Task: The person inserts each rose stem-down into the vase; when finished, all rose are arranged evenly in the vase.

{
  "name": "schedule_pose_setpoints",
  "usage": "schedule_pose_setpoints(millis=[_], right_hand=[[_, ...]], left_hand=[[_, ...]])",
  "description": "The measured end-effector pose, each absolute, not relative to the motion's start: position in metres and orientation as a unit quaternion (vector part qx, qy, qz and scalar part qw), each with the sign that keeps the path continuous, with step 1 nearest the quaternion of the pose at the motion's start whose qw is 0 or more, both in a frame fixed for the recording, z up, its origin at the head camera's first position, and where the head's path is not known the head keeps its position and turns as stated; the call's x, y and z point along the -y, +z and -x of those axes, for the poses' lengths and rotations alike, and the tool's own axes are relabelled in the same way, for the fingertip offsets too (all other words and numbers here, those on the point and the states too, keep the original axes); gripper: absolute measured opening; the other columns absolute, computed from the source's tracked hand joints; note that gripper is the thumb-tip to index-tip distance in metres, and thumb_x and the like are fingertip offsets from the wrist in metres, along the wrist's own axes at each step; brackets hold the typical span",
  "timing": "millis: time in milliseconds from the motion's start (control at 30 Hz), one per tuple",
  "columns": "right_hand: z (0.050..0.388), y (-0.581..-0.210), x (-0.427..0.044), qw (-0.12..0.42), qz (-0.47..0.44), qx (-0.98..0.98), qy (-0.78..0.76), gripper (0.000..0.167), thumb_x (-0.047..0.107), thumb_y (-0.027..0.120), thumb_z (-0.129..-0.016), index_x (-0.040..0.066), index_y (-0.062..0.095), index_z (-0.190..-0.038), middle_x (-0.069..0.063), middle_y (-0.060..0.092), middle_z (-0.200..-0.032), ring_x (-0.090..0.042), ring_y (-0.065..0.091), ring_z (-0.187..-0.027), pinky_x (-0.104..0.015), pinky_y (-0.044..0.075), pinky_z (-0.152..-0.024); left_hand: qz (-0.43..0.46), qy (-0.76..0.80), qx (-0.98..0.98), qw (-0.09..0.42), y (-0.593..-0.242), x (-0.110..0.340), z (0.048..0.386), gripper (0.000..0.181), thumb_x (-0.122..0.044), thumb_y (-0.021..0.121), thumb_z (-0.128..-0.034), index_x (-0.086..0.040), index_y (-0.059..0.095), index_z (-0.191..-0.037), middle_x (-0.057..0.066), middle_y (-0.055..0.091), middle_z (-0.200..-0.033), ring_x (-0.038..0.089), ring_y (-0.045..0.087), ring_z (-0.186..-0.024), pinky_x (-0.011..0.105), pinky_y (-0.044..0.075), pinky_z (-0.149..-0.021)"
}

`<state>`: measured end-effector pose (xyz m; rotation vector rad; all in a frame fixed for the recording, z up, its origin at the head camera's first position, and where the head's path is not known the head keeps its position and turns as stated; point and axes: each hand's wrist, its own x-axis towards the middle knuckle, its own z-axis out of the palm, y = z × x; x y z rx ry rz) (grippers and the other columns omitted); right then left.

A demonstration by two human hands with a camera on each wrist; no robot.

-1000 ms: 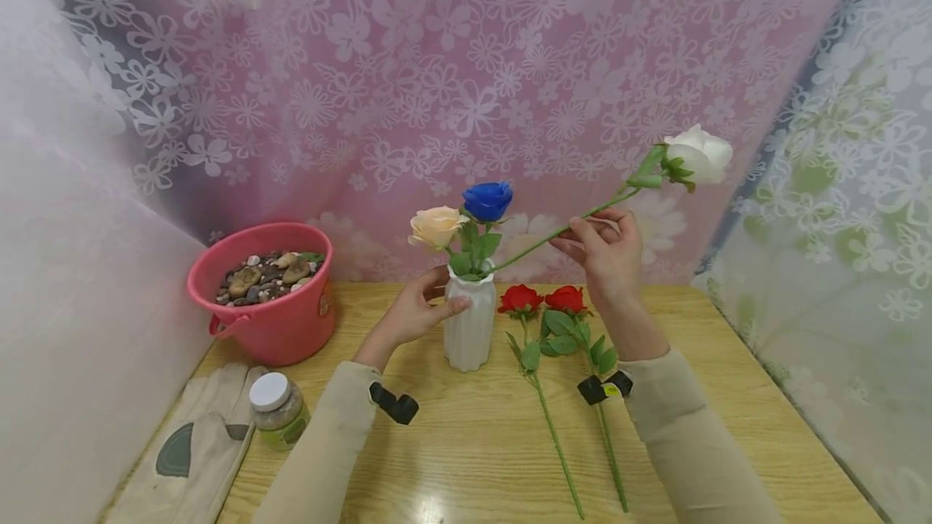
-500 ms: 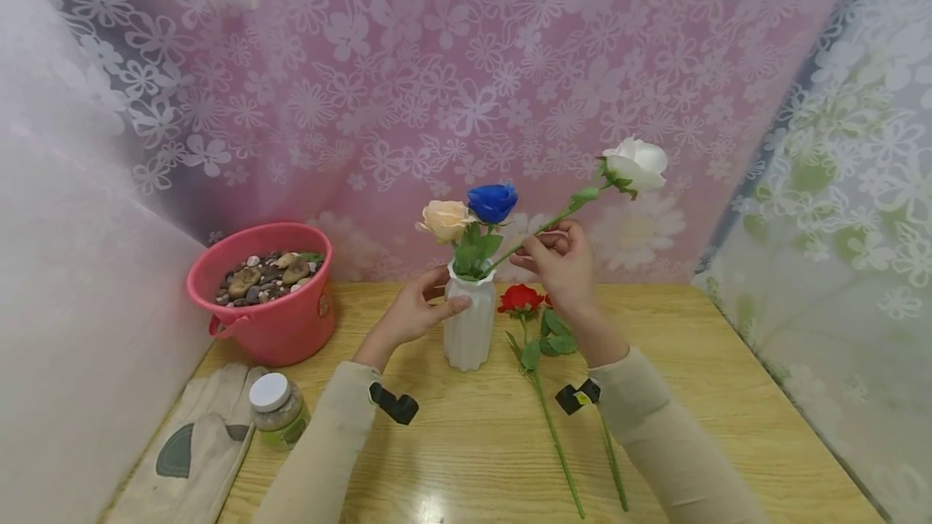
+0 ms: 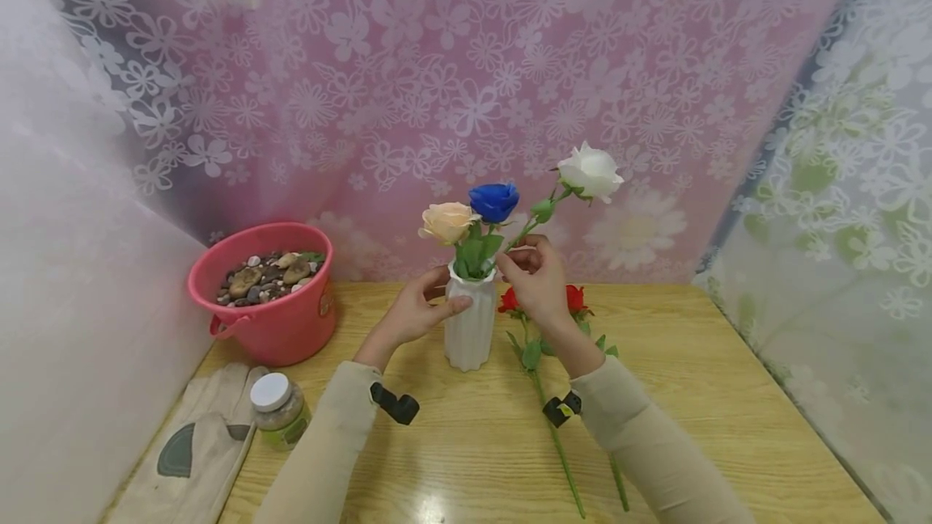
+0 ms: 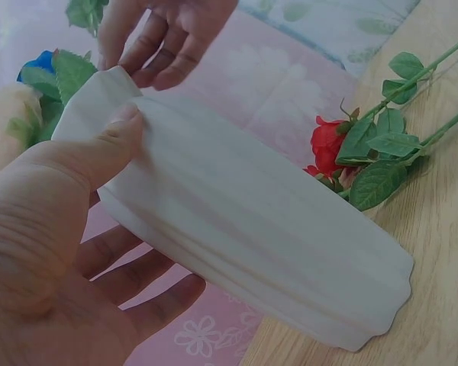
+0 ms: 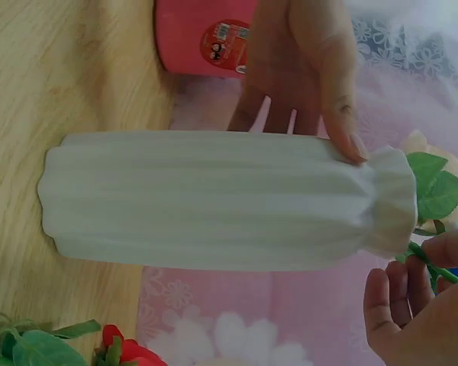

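Observation:
A white fluted vase (image 3: 469, 330) stands upright on the table, with a peach rose (image 3: 446, 222) and a blue rose (image 3: 494, 202) in it. My left hand (image 3: 411, 310) holds the vase near its neck, thumb on the front and fingers behind, as the left wrist view shows. Just right of the rim, my right hand (image 3: 537, 281) pinches the green stem of a white rose (image 3: 590, 171). That stem leans up to the right, its lower end inside the vase mouth. Two red roses (image 3: 575, 298) lie on the table, partly hidden by my right hand and arm.
At the left stands a pink bucket (image 3: 262, 330) filled with pebbles. In front of it are a white-lidded jar (image 3: 280, 411) and cream gloves (image 3: 200, 443). A pink flowered backdrop (image 3: 408, 87) rises behind the wooden table (image 3: 466, 451).
My right hand has come left and down toward the vase rim, sliding the white rose's stem deeper inside. The white bloom has moved left. My left hand has stayed on the vase.

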<state>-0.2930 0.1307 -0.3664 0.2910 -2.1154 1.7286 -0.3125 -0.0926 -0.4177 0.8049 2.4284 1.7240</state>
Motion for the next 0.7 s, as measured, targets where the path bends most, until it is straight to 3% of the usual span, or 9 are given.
schedule_pose_setpoints(millis=[133,300,533,700], right_hand=[[0.291,-0.369,-0.127,0.193,-0.105,0.764,0.606,0.028,0.008,0.072,-0.098,-0.001,0.059,-0.121,-0.028,0.074,-0.103,-0.028,0.072,-0.082,-0.023,0.057,-0.07],[0.289,-0.368,-0.126,0.197,-0.103,0.775,0.591,0.03,0.008,0.074,-0.097,-0.003,0.06,-0.12,-0.026,0.074,-0.104,-0.017,0.069,-0.082,-0.02,0.054,-0.068],[0.287,-0.362,-0.132,0.172,-0.096,0.791,0.579,0.033,0.017,0.076,-0.098,-0.003,0.063,-0.121,-0.021,0.072,-0.11,-0.021,0.067,-0.094,-0.022,0.055,-0.074],[0.287,-0.352,-0.14,0.202,-0.078,0.756,0.618,0.032,0.024,0.073,-0.101,0.001,0.069,-0.124,-0.019,0.074,-0.111,-0.023,0.071,-0.094,-0.024,0.061,-0.077]], left_hand=[[-0.261,0.561,-0.785,0.032,-0.418,0.092,0.312,0.067,-0.028,0.074,-0.101,-0.018,0.045,-0.16,0.01,0.055,-0.157,0.04,0.053,-0.145,0.054,0.053,-0.112],[-0.263,0.56,-0.785,0.025,-0.418,0.092,0.313,0.066,-0.028,0.074,-0.1011,-0.019,0.045,-0.16,0.011,0.054,-0.158,0.041,0.053,-0.144,0.055,0.053,-0.112],[-0.26,0.559,-0.787,0.027,-0.417,0.093,0.312,0.065,-0.026,0.074,-0.1011,-0.019,0.046,-0.16,0.01,0.055,-0.157,0.039,0.053,-0.144,0.054,0.054,-0.111],[-0.26,0.561,-0.786,0.026,-0.418,0.092,0.312,0.065,-0.026,0.075,-0.1006,-0.017,0.047,-0.159,0.011,0.056,-0.156,0.039,0.054,-0.144,0.052,0.055,-0.11]])
